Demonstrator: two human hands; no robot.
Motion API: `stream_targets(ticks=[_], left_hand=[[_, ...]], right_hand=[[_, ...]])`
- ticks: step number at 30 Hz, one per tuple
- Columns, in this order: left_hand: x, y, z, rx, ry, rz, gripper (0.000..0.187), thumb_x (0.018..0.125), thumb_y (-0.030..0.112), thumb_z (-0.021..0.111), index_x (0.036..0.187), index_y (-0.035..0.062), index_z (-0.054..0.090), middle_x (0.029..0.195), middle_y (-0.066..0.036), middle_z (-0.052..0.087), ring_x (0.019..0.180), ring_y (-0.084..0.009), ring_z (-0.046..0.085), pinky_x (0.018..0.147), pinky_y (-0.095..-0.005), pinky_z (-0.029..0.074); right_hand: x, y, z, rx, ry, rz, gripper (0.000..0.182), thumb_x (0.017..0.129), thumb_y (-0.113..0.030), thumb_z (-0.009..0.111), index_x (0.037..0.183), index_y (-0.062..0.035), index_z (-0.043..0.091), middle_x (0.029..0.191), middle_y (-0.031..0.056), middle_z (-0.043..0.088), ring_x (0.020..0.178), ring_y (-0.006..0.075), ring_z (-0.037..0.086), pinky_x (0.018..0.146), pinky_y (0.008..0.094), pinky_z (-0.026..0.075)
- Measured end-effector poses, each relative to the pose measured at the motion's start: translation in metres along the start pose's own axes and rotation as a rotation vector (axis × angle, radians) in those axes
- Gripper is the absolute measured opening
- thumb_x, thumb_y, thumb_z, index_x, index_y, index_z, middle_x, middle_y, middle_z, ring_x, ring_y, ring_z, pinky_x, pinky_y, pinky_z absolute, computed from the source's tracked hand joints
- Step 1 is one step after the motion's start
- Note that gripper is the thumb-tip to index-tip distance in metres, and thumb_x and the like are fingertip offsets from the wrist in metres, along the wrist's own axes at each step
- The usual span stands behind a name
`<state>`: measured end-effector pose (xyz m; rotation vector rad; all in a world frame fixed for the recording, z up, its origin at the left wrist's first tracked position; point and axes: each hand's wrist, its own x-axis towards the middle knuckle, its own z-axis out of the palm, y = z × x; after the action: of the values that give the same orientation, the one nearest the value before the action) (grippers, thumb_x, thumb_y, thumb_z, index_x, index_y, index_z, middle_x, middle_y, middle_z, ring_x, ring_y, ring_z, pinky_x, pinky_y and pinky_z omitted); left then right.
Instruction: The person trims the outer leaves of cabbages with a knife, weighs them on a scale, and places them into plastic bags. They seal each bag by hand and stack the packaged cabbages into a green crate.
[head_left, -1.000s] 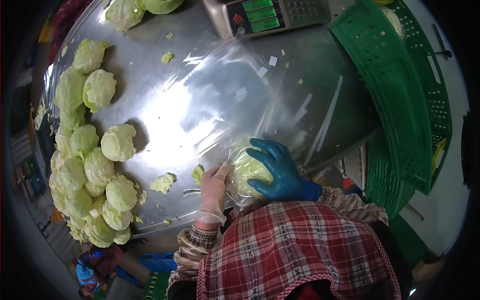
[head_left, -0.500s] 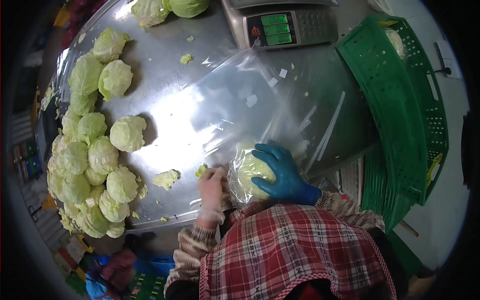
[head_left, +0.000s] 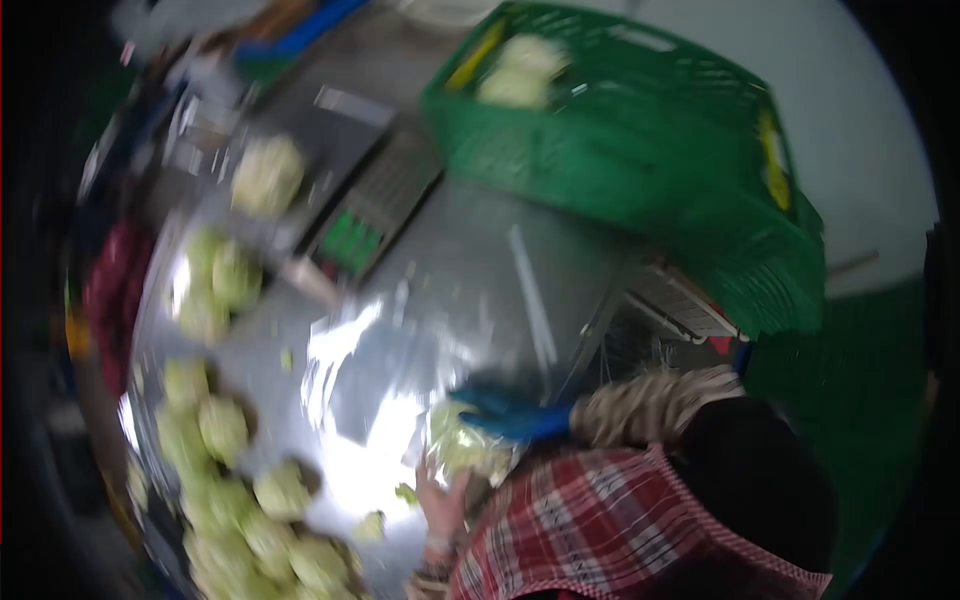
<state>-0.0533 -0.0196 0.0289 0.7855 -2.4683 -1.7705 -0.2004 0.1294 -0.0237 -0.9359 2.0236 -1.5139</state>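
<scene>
Turned the view since the earlier frame, bringing the inside of the crate (head_left: 600,160) and more of the scale (head_left: 385,185) into sight. Moved the right hand (head_left: 505,413), blue-gloved, from the side of the bagged cabbage (head_left: 462,450) to lie across its top, fingers stretched out flat. Can find that cabbage at the near edge of the bench (head_left: 465,270), just beside the apron (head_left: 590,510). Have the left hand (head_left: 443,500) at its left side, thumb and fingers parted; cannot tell through the blur whether gripping the film. Can see green displays (head_left: 350,240) lit on the scale, but cannot read any digits, nor make out the small red mark beside them. Can spot loose cabbages (head_left: 225,500) heaped along the left edge, and a white strip (head_left: 533,295) lying toward the right edge.
</scene>
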Motion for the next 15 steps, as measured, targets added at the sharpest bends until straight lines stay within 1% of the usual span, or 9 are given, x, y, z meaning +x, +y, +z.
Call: stream_targets(ticks=[2,4,6,8,10,11,13,14,15], left_hand=[[0.014,0.023,-0.005,0.053,-0.009,-0.248,0.035,0.078,0.016,0.065,0.104,-0.0064,0.059,0.09,-0.013,0.062,0.082,-0.0193,0.055,0.077,-0.0329,0.044],[0.023,0.054,-0.007,-0.272,0.092,-0.269,0.03,0.082,0.019,0.06,0.095,-0.0074,0.06,0.079,-0.009,0.059,0.074,-0.0158,0.052,0.068,-0.0295,0.043],[0.045,0.116,-0.026,0.023,0.064,-0.244,0.036,0.088,0.034,0.056,0.094,-0.0008,0.061,0.081,-0.009,0.059,0.077,-0.0159,0.051,0.076,-0.0329,0.041],[0.087,0.156,-0.029,0.07,0.094,-0.101,0.031,0.088,0.028,0.058,0.096,-0.0019,0.06,0.083,-0.007,0.06,0.077,-0.0149,0.052,0.071,-0.0311,0.043],[0.128,0.239,0.009,-0.245,0.144,0.033,0.029,0.086,0.019,0.055,0.096,-0.0083,0.059,0.078,-0.011,0.059,0.073,-0.0148,0.051,0.066,-0.0304,0.041],[0.167,0.253,0.009,-0.042,-0.012,0.266,0.031,0.089,0.02,0.05,0.096,-0.0089,0.059,0.078,-0.012,0.058,0.071,-0.0141,0.051,0.062,-0.0323,0.04],[0.206,0.329,0.053,0.467,0.133,0.938,0.038,0.09,0.03,0.053,0.087,-0.0071,0.062,0.072,-0.011,0.056,0.063,-0.0135,0.048,0.054,-0.0339,0.036],[0.214,0.381,0.071,0.268,-0.062,0.294,0.041,0.089,0.035,0.055,0.09,-0.0059,0.063,0.074,-0.009,0.056,0.062,-0.0119,0.049,0.053,-0.0329,0.037],[0.238,0.401,0.097,0.188,-0.152,0.353,0.043,0.088,0.036,0.056,0.093,-0.006,0.062,0.076,-0.008,0.056,0.062,-0.0109,0.049,0.054,-0.0309,0.038]], right_hand=[[0.038,0.08,-0.009,0.849,-0.803,0.584,0.054,0.097,-0.039,0.038,0.134,-0.001,0.038,0.138,0.0157,0.038,0.121,0.0233,0.046,0.104,0.036,0.034],[0.03,-0.031,-0.03,0.582,-0.177,0.508,0.066,0.092,-0.052,0.042,0.135,-0.0022,0.036,0.132,0.0206,0.043,0.127,0.0296,0.038,0.106,0.0377,0.03],[0.037,-0.108,-0.097,0.588,-0.149,0.438,0.07,0.091,-0.055,0.04,0.137,-0.0027,0.033,0.134,0.0206,0.04,0.128,0.0297,0.036,0.107,0.0381,0.029],[0.047,-0.146,-0.168,0.598,-0.18,0.351,0.079,0.089,-0.063,0.036,0.14,-0.0035,0.027,0.139,0.0206,0.036,0.131,0.0299,0.031,0.108,0.0391,0.026],[0.062,-0.13,-0.201,0.476,0.072,0.023,0.076,0.088,-0.059,0.045,0.138,-0.0035,0.031,0.135,0.018,0.04,0.125,0.0284,0.038,0.105,0.0396,0.031],[0.063,-0.155,-0.244,0.346,0.032,-0.086,0.079,0.088,-0.055,0.049,0.139,0.0001,0.025,0.139,0.0202,0.034,0.129,0.0294,0.032,0.107,0.0398,0.029],[0.07,-0.183,-0.312,0.09,0.131,-0.158,0.079,0.087,-0.046,0.056,0.139,0.0035,0.022,0.14,0.0214,0.032,0.13,0.0291,0.033,0.106,0.0396,0.03],[0.078,-0.183,-0.334,-0.042,0.264,-0.127,0.076,0.086,-0.042,0.059,0.137,0.0035,0.026,0.137,0.0204,0.037,0.126,0.0277,0.039,0.104,0.0392,0.035],[0.087,-0.173,-0.364,0.137,0.307,-0.03,0.07,0.086,-0.041,0.059,0.134,0.0027,0.032,0.132,0.0192,0.044,0.12,0.0262,0.046,0.1,0.039,0.039]])
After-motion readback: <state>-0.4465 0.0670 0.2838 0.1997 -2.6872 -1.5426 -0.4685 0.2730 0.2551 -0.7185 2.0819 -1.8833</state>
